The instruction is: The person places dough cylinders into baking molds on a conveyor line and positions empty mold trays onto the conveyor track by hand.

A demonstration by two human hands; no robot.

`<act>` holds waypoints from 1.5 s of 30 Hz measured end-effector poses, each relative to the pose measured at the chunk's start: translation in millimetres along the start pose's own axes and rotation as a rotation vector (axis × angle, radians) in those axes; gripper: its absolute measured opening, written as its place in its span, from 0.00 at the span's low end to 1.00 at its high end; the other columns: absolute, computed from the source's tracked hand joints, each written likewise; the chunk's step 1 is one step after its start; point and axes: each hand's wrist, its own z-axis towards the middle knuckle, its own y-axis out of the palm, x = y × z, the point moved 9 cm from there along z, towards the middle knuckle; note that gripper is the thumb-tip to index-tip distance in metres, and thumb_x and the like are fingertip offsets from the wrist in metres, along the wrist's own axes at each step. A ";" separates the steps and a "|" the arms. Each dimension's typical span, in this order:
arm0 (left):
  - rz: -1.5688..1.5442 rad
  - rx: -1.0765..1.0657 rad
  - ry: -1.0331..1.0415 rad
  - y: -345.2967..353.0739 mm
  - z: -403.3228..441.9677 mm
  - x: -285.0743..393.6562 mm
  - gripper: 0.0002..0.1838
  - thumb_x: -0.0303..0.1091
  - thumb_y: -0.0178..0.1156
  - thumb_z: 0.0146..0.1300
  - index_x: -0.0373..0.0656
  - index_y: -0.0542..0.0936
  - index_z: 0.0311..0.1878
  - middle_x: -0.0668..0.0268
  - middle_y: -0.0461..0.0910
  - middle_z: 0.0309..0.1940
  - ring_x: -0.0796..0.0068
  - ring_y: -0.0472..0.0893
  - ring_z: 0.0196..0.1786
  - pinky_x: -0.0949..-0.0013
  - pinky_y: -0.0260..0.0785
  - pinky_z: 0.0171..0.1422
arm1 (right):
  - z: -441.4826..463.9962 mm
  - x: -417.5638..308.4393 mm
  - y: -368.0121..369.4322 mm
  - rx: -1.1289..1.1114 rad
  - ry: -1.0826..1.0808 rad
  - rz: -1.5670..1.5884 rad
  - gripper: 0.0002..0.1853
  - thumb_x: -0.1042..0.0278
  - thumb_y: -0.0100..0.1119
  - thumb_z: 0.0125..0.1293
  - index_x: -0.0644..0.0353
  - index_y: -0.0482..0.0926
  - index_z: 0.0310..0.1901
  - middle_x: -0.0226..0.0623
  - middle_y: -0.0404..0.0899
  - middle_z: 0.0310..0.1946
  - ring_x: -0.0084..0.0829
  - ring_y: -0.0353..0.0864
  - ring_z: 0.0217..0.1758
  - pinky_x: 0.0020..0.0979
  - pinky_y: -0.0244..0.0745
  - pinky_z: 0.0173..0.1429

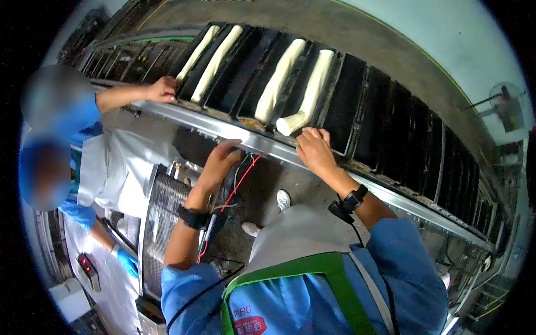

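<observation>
At far left, blue-gloved hand [128, 263]: a co-worker's, beside the metal table [109, 290]; its grip could not be told;
Bare co-worker hand [163, 89]: at the near edge of the black compartments [349, 97], fingers bent, by the leftmost pale strip [196, 53];
Second pale strip [218, 62]: lay lengthwise in a compartment just beside it;
Left hand [221, 159]: was at the metal rail [215, 125] — fingers loosely extended, thumb apart;
Third pale strip [281, 79]: lay slightly twisted in its compartment;
Fourth pale strip [314, 86]: bent at its near end;
Right hand [316, 149]: just below that bend — fingers curled; whether they gripped anything could not be told
</observation>
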 end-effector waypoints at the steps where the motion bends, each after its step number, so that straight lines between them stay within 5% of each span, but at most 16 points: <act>1: -0.004 0.020 -0.014 -10.2 -18.3 -6.6 0.17 0.31 0.52 0.54 0.38 0.71 0.48 0.62 0.71 0.44 0.75 0.70 0.44 0.73 0.62 0.47 | -0.3 0.9 2.5 0.008 -0.001 -0.005 0.05 0.71 0.54 0.45 0.60 0.72 0.26 0.36 0.72 0.33 0.32 0.66 0.47 0.40 0.55 0.51; 4: -0.012 0.163 -0.110 -42.2 -82.2 -39.6 0.16 0.31 0.48 0.56 0.37 0.69 0.49 0.63 0.71 0.46 0.75 0.69 0.48 0.74 0.59 0.52 | 2.6 -2.3 4.1 -0.024 0.026 -0.065 0.05 0.69 0.54 0.46 0.59 0.72 0.25 0.35 0.72 0.33 0.34 0.66 0.46 0.39 0.55 0.49; 6: -0.068 0.223 -0.204 -57.8 -123.5 -68.5 0.17 0.32 0.48 0.57 0.37 0.69 0.49 0.63 0.71 0.46 0.74 0.68 0.50 0.74 0.58 0.54 | 6.2 -6.3 9.0 -0.047 -0.006 -0.075 0.09 0.65 0.54 0.48 0.60 0.71 0.31 0.38 0.73 0.31 0.37 0.68 0.43 0.40 0.56 0.48; 9: -0.258 0.403 -0.252 -72.4 -182.3 -92.0 0.16 0.32 0.48 0.57 0.37 0.70 0.49 0.63 0.72 0.45 0.74 0.68 0.50 0.73 0.58 0.53 | 20.1 -1.4 9.7 -0.192 0.238 -0.051 0.24 0.56 0.52 0.54 0.64 0.62 0.47 0.48 0.75 0.29 0.43 0.71 0.36 0.40 0.58 0.45; 12: -0.317 0.526 -0.311 -76.6 -225.2 -107.9 0.15 0.32 0.48 0.58 0.36 0.70 0.47 0.64 0.72 0.45 0.74 0.68 0.49 0.73 0.58 0.53 | 38.0 -5.6 24.2 -0.385 0.200 -0.118 0.27 0.49 0.45 0.57 0.51 0.58 0.57 0.50 0.75 0.32 0.46 0.74 0.35 0.42 0.62 0.43; 15: -0.256 0.542 -0.308 -74.9 -247.9 -102.6 0.16 0.34 0.49 0.57 0.36 0.70 0.47 0.62 0.71 0.45 0.73 0.69 0.48 0.73 0.58 0.54 | 47.4 -3.9 36.3 -0.553 0.368 0.116 0.29 0.41 0.43 0.55 0.48 0.61 0.55 0.47 0.71 0.45 0.47 0.70 0.48 0.39 0.61 0.53; 19: -0.307 0.595 -0.340 -77.5 -278.3 -113.3 0.18 0.34 0.48 0.57 0.36 0.68 0.50 0.61 0.70 0.46 0.73 0.67 0.50 0.70 0.57 0.56 | 59.9 -8.2 57.8 -0.624 0.208 -0.022 0.29 0.45 0.42 0.57 0.55 0.62 0.55 0.49 0.65 0.51 0.44 0.64 0.55 0.36 0.58 0.57; 27: -0.261 0.837 -0.289 -95.4 -371.5 -151.1 0.17 0.32 0.47 0.57 0.34 0.69 0.48 0.61 0.71 0.44 0.73 0.69 0.48 0.72 0.59 0.54 | 65.3 -20.5 81.9 -0.690 -0.018 -0.410 0.25 0.48 0.39 0.60 0.52 0.62 0.55 0.44 0.70 0.47 0.45 0.68 0.49 0.41 0.63 0.48; 39: -0.370 1.043 -0.362 -104.3 -449.0 -188.0 0.15 0.32 0.48 0.56 0.37 0.71 0.46 0.65 0.73 0.41 0.76 0.69 0.46 0.73 0.59 0.52 | 75.5 4.9 110.6 -0.590 -0.001 0.108 0.24 0.54 0.46 0.60 0.61 0.66 0.53 0.46 0.65 0.52 0.40 0.65 0.54 0.33 0.60 0.53; 43: -0.328 1.041 -0.312 -113.1 -449.2 -181.1 0.15 0.31 0.48 0.56 0.37 0.71 0.46 0.64 0.73 0.41 0.74 0.70 0.46 0.73 0.60 0.52 | 75.6 -6.4 115.1 -0.530 -0.033 0.168 0.24 0.59 0.48 0.59 0.66 0.63 0.52 0.51 0.70 0.45 0.46 0.70 0.46 0.36 0.65 0.48; 45: -0.305 1.026 -0.273 -117.0 -452.8 -173.4 0.15 0.31 0.48 0.56 0.37 0.70 0.47 0.63 0.73 0.42 0.73 0.70 0.47 0.72 0.60 0.52 | 75.5 -8.2 111.9 -0.366 -0.010 -0.090 0.25 0.63 0.50 0.57 0.67 0.60 0.53 0.54 0.70 0.42 0.48 0.71 0.44 0.38 0.66 0.45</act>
